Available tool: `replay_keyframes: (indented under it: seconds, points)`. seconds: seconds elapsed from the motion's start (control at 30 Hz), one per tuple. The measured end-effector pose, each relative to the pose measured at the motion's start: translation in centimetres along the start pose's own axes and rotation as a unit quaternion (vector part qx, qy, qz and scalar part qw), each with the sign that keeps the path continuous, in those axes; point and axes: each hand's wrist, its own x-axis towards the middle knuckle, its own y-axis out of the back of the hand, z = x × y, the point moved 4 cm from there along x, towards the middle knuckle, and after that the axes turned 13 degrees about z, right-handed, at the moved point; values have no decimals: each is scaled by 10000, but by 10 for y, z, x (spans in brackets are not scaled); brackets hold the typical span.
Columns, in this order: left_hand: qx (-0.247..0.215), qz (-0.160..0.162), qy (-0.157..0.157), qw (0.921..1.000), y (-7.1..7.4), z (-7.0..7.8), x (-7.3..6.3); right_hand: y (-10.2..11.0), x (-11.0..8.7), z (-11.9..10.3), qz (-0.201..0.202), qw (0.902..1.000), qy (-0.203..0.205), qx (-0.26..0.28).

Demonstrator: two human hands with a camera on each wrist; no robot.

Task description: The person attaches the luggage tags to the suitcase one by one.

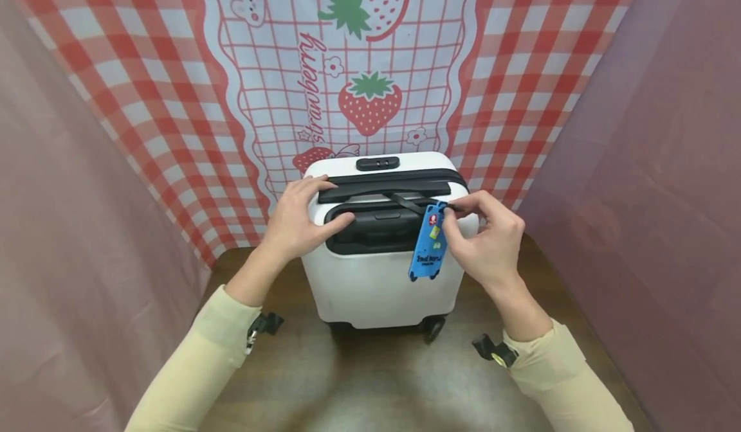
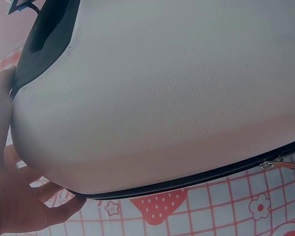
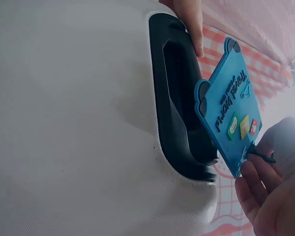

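A small white suitcase [image 1: 382, 294] stands upright, with a black carry handle [image 1: 359, 191] and a black recessed panel on top. My left hand [image 1: 294, 218] rests on its top left corner, the thumb over the recess and the fingers spread across the edge. From the handle, a black strap [image 1: 403, 202] runs to a blue luggage tag [image 1: 427, 247] printed with small coloured stickers. At the tag's upper end, my right hand [image 1: 491, 238] pinches the strap's end between thumb and fingertips. In the right wrist view the tag [image 3: 230, 105] hangs tilted beside the recess.
Under the suitcase lies a brown wooden tabletop [image 1: 370, 380]. A red-and-white checked cloth [image 1: 272, 91] with strawberries hangs right behind it. Pinkish curtains [image 1: 637, 181] close in both sides. A combination lock [image 1: 377, 163] sits at the suitcase's back edge.
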Motion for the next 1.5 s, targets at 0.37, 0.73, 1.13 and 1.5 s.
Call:
replay_keyframes:
  seconds: [0.37, 0.73, 1.13, 1.5]
  points:
    - [80, -14, 29, 10000, 0, 0, -1, -21, 5, -8, -599, 9969, 323, -399]
    - [71, -81, -42, 9999, 4, -2, 5, -41, 7, -20, -1282, 9883, 681, -477]
    - [319, -1034, -86, 9941, 0, 32, 72, -55, 16, -25, -1766, 9790, 780, -656]
    - [1484, -2062, -348, 9666, -22, 51, 89, -68, 22, -28, -2370, 9653, 720, -824]
